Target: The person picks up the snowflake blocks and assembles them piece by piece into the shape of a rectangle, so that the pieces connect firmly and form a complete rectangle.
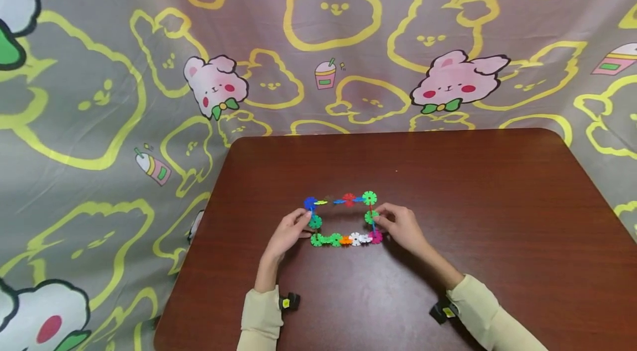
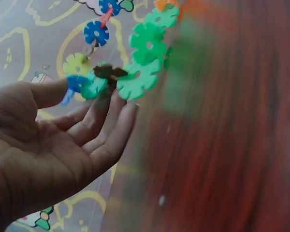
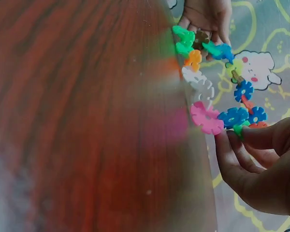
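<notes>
A closed, roughly rectangular ring of plastic snowflake discs, linked slot to slot, is held up over the table. Along its near side in the head view run green discs (image 1: 335, 239), an orange disc (image 1: 345, 240), white discs (image 1: 355, 239) and a magenta corner disc (image 1: 375, 237). Its far side has a red disc (image 1: 349, 199) between blue ones. My left hand (image 1: 286, 234) pinches the left side by the blue and green discs, with a brown disc (image 2: 108, 72) near its fingertips. My right hand (image 1: 402, 228) pinches a green disc (image 3: 240, 128) on the right side.
The dark brown wooden table (image 1: 448, 174) lies beneath the hands. A grey cloth (image 1: 348, 58) printed with yellow outlines and rabbits hangs behind and to the left. Black wrist cameras (image 1: 290, 301) sit by both pale sleeves (image 1: 261, 312).
</notes>
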`<state>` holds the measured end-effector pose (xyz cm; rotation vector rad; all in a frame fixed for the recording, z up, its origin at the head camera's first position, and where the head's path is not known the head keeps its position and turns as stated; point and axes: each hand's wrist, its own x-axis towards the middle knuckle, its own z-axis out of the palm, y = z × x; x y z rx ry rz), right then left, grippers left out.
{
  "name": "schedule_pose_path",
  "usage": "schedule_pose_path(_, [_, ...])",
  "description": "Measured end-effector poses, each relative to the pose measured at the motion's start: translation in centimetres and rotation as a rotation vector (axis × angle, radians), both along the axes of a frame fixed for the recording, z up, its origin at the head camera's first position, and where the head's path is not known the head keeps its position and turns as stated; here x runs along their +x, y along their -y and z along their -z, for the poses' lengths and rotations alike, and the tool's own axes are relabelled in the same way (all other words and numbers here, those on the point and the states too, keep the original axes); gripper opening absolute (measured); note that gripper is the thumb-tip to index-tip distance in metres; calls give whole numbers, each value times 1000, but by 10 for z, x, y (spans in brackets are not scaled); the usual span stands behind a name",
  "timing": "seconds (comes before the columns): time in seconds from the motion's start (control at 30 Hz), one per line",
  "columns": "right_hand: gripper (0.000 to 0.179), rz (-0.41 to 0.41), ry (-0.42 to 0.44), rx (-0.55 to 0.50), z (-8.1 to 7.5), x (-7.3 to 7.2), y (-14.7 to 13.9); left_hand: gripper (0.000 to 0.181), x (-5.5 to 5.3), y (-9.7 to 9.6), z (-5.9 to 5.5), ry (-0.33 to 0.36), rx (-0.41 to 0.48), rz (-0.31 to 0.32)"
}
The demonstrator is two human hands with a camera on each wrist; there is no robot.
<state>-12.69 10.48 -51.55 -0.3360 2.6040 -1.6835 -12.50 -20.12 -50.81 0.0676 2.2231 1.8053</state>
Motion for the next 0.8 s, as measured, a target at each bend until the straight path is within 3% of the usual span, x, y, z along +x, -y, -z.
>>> schedule_pose_path(0.23, [11,33,84,-40,1,-2,-8,26,-11,-19,2,-11,32,-88])
schedule_pose_path(0.63, [20,61,212,-133,0,-7,-27,19,-32,-40,6,-5,25,-19])
schedule_pose_path(0.8, [23,64,258,-139,0,-9,-33,18,-39,-44,7,32,19,18])
